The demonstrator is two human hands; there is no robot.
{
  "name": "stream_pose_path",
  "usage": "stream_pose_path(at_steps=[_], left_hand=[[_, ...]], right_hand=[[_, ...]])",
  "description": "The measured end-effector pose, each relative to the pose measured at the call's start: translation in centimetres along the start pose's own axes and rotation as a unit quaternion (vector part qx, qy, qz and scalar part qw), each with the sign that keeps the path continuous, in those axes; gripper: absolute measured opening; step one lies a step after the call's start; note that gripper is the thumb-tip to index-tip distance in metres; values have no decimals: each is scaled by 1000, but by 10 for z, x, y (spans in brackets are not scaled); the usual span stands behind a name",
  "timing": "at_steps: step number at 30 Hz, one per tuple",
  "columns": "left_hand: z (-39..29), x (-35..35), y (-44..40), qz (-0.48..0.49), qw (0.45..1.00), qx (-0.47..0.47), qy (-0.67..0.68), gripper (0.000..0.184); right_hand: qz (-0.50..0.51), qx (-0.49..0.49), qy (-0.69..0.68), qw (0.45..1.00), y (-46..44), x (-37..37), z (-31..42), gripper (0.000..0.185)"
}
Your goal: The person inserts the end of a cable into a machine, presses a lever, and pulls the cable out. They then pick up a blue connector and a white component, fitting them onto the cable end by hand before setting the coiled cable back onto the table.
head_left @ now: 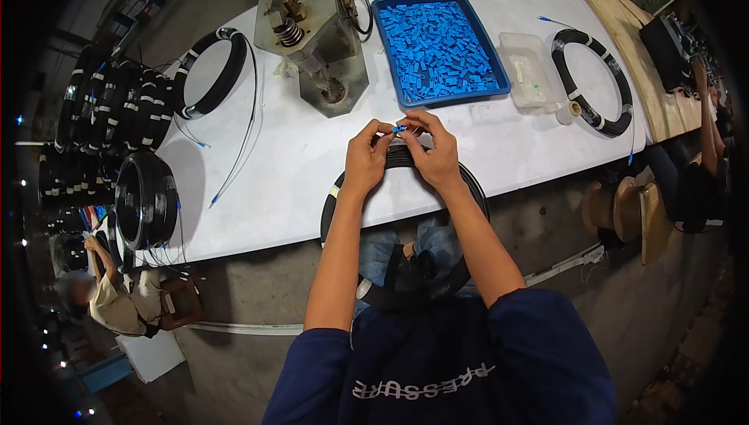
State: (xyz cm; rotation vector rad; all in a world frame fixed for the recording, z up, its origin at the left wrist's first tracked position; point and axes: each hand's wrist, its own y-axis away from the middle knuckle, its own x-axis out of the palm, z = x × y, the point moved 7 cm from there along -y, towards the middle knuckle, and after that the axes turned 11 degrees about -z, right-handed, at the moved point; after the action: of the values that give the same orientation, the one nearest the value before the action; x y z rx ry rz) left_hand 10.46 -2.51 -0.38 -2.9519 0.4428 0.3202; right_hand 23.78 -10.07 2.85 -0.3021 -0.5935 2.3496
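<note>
My left hand and my right hand meet over the near part of the white table. Their fingertips pinch a small blue cable connector between them. Its finer details are too small to make out. Below the hands, a coil of black cable leans over the table's front edge and reaches down to the lap, partly hidden by my forearms. Beyond the hands stands a blue tray heaped with small blue connector housings.
A metal press stands at the back. Cable coils lie left and right, with stacked coils at the far left. A clear plastic box and a tape roll sit right of the tray. Other people work on both sides.
</note>
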Motion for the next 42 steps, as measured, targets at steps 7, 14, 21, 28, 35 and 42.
stream_pose_path(at_steps=[7,14,21,28,35,42], left_hand=[[1,1,0,1,1000,2,5,5],[-3,0,1,0,1000,11,11,5],[-4,-1,1,4,999,-14,29,6],[3,-4,-1,11,986,-67,149,7],[4,-9,-1,-13,993,-46,103,13],[1,-13,-1,-16,988,-39,149,17]], right_hand=[[26,-3,22,999,-1,0,6,27],[48,-33,29,998,-2,4,11,20],[61,-1,36,997,-2,6,9,22],[76,-33,100,991,-4,11,4,25],[145,81,72,983,2,20,-9,25],[123,26,73,989,-2,17,-1,21]])
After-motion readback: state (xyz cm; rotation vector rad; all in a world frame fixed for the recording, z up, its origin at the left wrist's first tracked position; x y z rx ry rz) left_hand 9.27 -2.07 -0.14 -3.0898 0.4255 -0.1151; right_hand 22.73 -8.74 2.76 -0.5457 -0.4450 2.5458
